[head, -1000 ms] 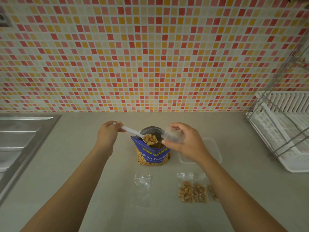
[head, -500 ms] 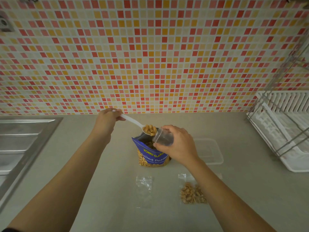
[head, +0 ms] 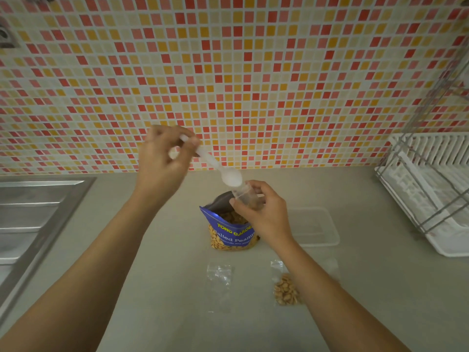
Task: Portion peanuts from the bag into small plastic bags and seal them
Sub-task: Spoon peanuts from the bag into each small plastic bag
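L hand (head: 165, 158) is raised above the counter (head: 152, 288), fingers pinched on the handle of a white plastic spoon (head: 220, 168); the bowl tips down at the mouth of a small clear plastic bag (head: 247, 198). R hand (head: 264, 214) grips that small bag just over the open blue peanut bag (head: 232, 231), which stands upright near the counter's middle w/ nuts showing inside. Whether nuts are in the held bag is hard to tell; something brownish shows thru the plastic. Nearer the person, 2 more small bags lie flat: an empty clear bag (head: 219, 276) and, to its R, a filled bag w/ peanuts (head: 285, 290), partly behind the R forearm. A clear container lid (head: 314, 224) lies R of the peanut bag. Steel sink (head: 33, 217) at L, white dish rack (head: 426, 194) at R.
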A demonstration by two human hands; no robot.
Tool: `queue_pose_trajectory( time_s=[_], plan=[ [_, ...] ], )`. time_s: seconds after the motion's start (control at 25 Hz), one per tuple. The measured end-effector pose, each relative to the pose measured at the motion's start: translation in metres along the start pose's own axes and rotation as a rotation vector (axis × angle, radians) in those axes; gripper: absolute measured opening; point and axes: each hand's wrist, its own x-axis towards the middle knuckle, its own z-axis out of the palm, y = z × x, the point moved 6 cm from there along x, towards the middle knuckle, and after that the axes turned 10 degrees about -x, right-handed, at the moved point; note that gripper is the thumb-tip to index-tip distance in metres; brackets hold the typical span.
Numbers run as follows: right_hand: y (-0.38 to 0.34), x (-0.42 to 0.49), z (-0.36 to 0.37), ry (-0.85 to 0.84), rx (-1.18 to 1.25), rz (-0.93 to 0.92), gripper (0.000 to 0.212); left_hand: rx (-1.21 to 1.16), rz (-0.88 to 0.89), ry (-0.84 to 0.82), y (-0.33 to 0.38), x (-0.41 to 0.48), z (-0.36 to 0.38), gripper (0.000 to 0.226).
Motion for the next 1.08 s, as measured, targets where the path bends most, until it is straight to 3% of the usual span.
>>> queue_pose_trajectory(
  time_s=[0.08, 0.16, 0.32, 0.6, 0.76, 0.96, 1.08],
  plan=[
    [0.007, 0.001, -0.006, 0.002, 0.04, 0.035, 0.047, -0.224, -0.224, 0.124, -0.028, -0.003, -0.008, 0.02],
    [0.017, 0.004, -0.012, 0.004, 0.099, 0.096, 0.049, -0.09, -0.283, 0.008, -0.047, -0.019, 0.01, 0.022],
    [0.03, 0.011, -0.019, -0.061, 0.122, 0.187, 0.046, 0.375, 0.038, -0.377, -0.061, -0.066, 0.072, 0.037],
    [0.029, 0.01, -0.022, -0.214, 0.087, 0.206, 0.041, 0.43, 0.215, -0.671, -0.067, -0.07, 0.086, 0.035],
    [0.026, 0.008, -0.02, -0.232, 0.063, 0.196, 0.043, 0.518, 0.197, -0.533, -0.066, -0.064, 0.072, 0.028],
    [0.021, 0.006, -0.022, -0.218, 0.057, 0.2, 0.041, 0.465, -0.346, -0.37, -0.085, -0.081, 0.083, 0.02],
    [0.02, 0.005, -0.022, -0.227, 0.039, 0.199, 0.037, 0.38, -0.439, -0.343, -0.097, -0.077, 0.081, 0.02]
  ],
)
